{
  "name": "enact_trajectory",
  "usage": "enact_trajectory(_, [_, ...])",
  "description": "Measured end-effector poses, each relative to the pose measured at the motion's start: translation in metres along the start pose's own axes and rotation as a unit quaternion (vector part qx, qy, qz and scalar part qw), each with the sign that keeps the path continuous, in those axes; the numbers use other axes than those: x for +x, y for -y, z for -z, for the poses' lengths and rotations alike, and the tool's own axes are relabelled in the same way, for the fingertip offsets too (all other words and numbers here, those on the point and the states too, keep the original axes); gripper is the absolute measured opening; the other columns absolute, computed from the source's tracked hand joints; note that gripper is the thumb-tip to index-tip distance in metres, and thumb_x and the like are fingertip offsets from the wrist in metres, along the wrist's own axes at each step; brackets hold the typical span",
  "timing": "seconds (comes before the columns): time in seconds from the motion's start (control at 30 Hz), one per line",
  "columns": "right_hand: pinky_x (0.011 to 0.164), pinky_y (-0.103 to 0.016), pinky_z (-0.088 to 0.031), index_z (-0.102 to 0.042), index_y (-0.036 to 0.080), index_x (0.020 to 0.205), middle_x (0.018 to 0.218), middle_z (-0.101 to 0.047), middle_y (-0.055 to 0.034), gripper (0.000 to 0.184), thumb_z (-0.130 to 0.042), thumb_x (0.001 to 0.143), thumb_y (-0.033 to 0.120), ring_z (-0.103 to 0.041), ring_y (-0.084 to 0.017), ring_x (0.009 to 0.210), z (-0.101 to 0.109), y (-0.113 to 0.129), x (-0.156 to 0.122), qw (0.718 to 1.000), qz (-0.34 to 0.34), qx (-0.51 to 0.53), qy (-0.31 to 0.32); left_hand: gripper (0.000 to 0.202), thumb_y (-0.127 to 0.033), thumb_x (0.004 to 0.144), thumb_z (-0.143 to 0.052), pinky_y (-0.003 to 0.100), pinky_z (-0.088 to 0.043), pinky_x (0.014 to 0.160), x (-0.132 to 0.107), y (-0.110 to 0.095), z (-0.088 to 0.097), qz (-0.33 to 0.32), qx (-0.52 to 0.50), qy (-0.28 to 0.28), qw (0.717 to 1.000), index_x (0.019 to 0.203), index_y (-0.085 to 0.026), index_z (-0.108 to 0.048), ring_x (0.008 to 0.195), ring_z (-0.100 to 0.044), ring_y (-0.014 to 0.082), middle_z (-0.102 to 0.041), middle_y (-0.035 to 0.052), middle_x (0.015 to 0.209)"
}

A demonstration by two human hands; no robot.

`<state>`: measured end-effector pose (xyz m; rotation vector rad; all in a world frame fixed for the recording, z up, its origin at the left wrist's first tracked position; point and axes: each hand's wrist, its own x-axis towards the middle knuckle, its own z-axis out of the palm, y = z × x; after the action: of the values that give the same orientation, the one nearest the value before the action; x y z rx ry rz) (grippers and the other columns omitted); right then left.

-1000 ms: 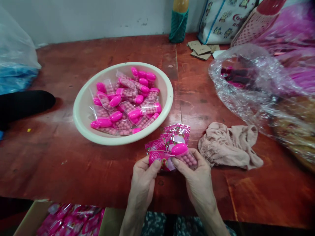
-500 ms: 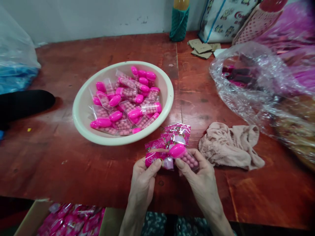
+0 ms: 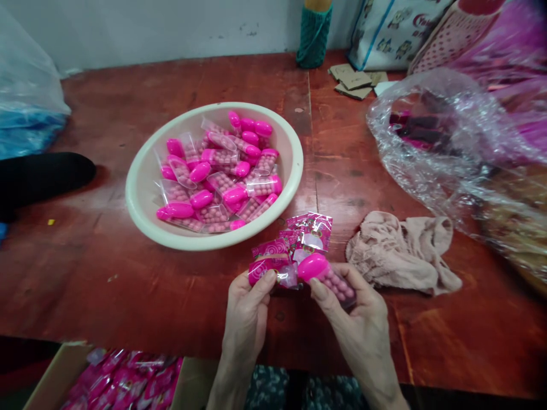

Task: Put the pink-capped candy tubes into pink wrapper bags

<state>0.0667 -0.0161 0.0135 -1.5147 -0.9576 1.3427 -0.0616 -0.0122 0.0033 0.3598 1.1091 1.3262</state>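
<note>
My left hand (image 3: 248, 302) pinches a glossy pink printed sachet (image 3: 271, 273) between thumb and fingers. A thin tan band (image 3: 273, 258) runs across the top of that sachet. In my right hand (image 3: 354, 313) is a small clear container with a bright pink cap (image 3: 313, 266), filled with pink beads (image 3: 337, 285). The cap points left, close to the sachet's right end. More pink sachets (image 3: 316, 230) lie on the table just beyond my hands. Behind them stands a cream basin (image 3: 137, 210) holding several similar bead-filled containers (image 3: 222, 159).
A crumpled beige cloth (image 3: 397, 250) lies to the right, beside a clear plastic bag (image 3: 448, 188). Cardboard pieces (image 3: 354, 80) and a bottle in a green knitted sleeve (image 3: 314, 37) are at the back. An open box of pink sachets (image 3: 123, 381) sits below the table edge, lower left.
My right hand has shifted slightly right and down with the container, apart from my left hand. The tan band that stretched toward the cap now lies along the sachet.
</note>
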Motion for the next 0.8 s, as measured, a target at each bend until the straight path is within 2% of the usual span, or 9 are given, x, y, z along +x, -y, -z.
enact_trajectory(0.13, [0.055, -0.02, -0.044, -0.057, 0.021, 0.08, 0.07, -0.057, 0.002, 0.021, -0.065, 0.076, 0.039, -0.052, -0.011, 0.062, -0.001, -0.004, 0.002, 1.0, -0.016, 0.004, 0.022, 0.023, -0.014, 0.078, -0.061, 0.035, -0.045, 0.085, 0.0, -0.002, 0.0, 0.016, -0.005, 0.02, 1.0, 0.099, -0.016, -0.07, 0.093, -0.063, 0.0222, -0.072, 0.0091, 0.092])
enact_trajectory(0.3, [0.055, -0.022, -0.044, -0.056, 0.021, 0.082, 0.074, -0.059, 0.0002, 0.022, -0.064, 0.077, 0.041, -0.053, -0.013, 0.064, 0.0, -0.005, -0.001, 0.999, -0.028, -0.009, 0.038, 0.026, -0.015, 0.077, -0.061, 0.034, -0.047, 0.082, 0.001, -0.002, 0.0, 0.032, -0.007, 0.02, 0.999, 0.102, -0.016, -0.069, 0.091, -0.063, 0.0228, -0.072, 0.0092, 0.093])
enact_trajectory(0.47, [0.056, -0.025, -0.044, -0.056, 0.021, 0.083, 0.078, -0.062, -0.0025, 0.023, -0.061, 0.079, 0.043, -0.056, -0.015, 0.065, 0.003, -0.007, 0.0, 0.995, -0.019, -0.067, 0.076, 0.027, -0.016, 0.077, -0.061, 0.034, -0.047, 0.082, 0.001, -0.002, 0.0, 0.042, 0.007, 0.025, 0.999, 0.103, -0.017, -0.069, 0.092, -0.063, 0.023, -0.07, 0.0095, 0.099])
enact_trajectory(0.63, [0.056, -0.025, -0.042, -0.057, 0.021, 0.081, 0.069, -0.06, -0.0001, 0.021, -0.057, 0.082, 0.042, -0.053, -0.014, 0.058, 0.01, -0.006, 0.005, 0.984, 0.011, -0.138, 0.112, 0.025, -0.016, 0.077, -0.061, 0.035, -0.047, 0.081, 0.003, 0.0, 0.001, 0.04, 0.011, 0.036, 0.998, 0.1, -0.014, -0.069, 0.091, -0.063, 0.0237, -0.069, 0.0116, 0.102])
enact_trajectory(0.8, [0.054, -0.023, -0.041, -0.06, 0.02, 0.085, 0.068, -0.059, 0.001, 0.023, -0.058, 0.081, 0.043, -0.051, -0.013, 0.058, 0.012, -0.006, 0.007, 0.982, -0.019, -0.108, 0.156, 0.023, -0.017, 0.079, -0.06, 0.032, -0.048, 0.079, 0.006, 0.002, 0.001, 0.035, 0.009, 0.029, 0.999, 0.1, -0.014, -0.069, 0.089, -0.063, 0.0213, -0.07, 0.0102, 0.098])
